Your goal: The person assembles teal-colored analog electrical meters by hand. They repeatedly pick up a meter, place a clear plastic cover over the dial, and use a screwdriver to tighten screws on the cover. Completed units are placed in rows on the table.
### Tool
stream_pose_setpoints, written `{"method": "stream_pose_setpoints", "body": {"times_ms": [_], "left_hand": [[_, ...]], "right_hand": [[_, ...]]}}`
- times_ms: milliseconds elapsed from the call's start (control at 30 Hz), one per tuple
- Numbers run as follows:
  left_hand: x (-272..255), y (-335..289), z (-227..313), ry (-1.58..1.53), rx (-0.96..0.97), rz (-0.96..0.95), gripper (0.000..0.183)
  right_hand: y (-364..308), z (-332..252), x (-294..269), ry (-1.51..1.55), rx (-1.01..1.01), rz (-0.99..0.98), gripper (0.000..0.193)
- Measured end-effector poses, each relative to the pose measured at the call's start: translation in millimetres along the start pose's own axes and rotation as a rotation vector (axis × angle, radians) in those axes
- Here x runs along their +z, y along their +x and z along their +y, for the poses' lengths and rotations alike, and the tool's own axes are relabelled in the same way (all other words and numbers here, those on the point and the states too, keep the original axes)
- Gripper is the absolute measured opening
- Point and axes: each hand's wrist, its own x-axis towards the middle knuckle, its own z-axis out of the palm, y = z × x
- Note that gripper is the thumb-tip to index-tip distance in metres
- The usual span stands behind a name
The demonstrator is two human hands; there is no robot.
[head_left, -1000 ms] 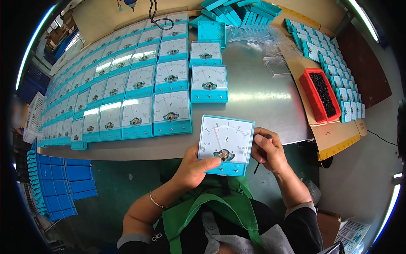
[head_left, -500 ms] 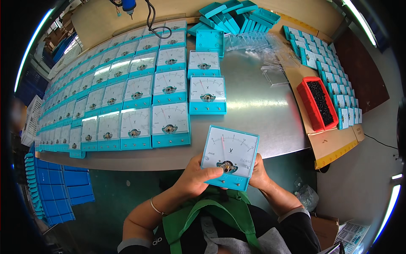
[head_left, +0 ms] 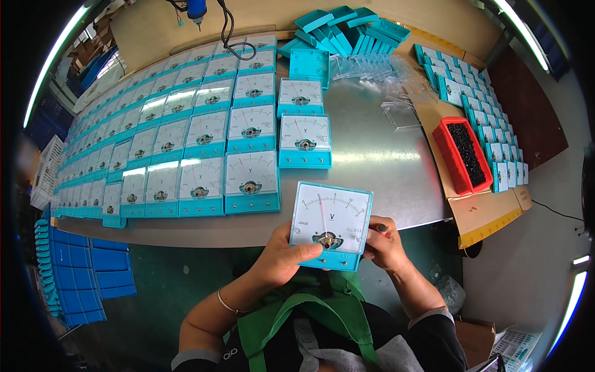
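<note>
Analog Voltmeter: Hand-Held Position, Handling and Markings

Position: The voltmeter is held in front of the person's body, at the near edge of the tabletop, dial up and terminals toward the wearer.

Left hand: Fingers grasp the lower left of the case; the thumb lies across the front, its tip just beside the coil movement. The other fingers are mostly hidden beneath.

Right hand: Fingers are curled around a dark rod, of which only one end shows. They sit at the right edge of the case; contact with it cannot be confirmed.

Handling: The unit is likely light and stiff. The face appears to carry a clear cover, probably slippery and easily scratched. Treat the pointer and coil as fragile. Take hold by the sides of the turquoise base; avoid pressing on the face.

Markings: The dial carries a numbered arc scale, a large central unit letter and smaller print at both sides. Characters are also moulded beside the terminals. No brand can be made out.

Surroundings: Similar voltmeters stand in rows at left. Turquoise housings and clear covers lie at the far side; a red bin of small black parts stands at right.
</note>
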Motion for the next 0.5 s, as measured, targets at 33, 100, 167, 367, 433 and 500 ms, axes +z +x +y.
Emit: {"method": "stream_pose_setpoints", "body": {"times_ms": [33, 100, 167, 367, 433, 500], "left_hand": [[-1, -1, 3, 0.035, 0.009, -0.003, 0.046], [-7, 5, 0, 0.220, 0.020, -0.028, 0.055], [-5, 9, -2, 0.312, 0.090, 0.003, 0.070], [5, 29, -6, 0.521, 0.529, 0.022, 0.123], [11, 34, 0, 0.359, 0.394, 0.052, 0.120], [-1, 37, 2, 0.312, 0.374, 0.086, 0.117]], "right_hand": [[-4, -11, 9, -0.032, -0.024, 0.025, 0.030], [-4, -7, 13, -0.403, -0.209, 0.048, 0.030], [-7, -17, 14, -0.666, -0.251, 0.119, 0.025], [9, -46, 47, -1.513, -0.812, 0.061, 0.027], [16, -42, 49, -1.535, -0.848, -0.047, 0.027], [30, -46, 44, -1.393, -0.779, -0.115, 0.024]]}}
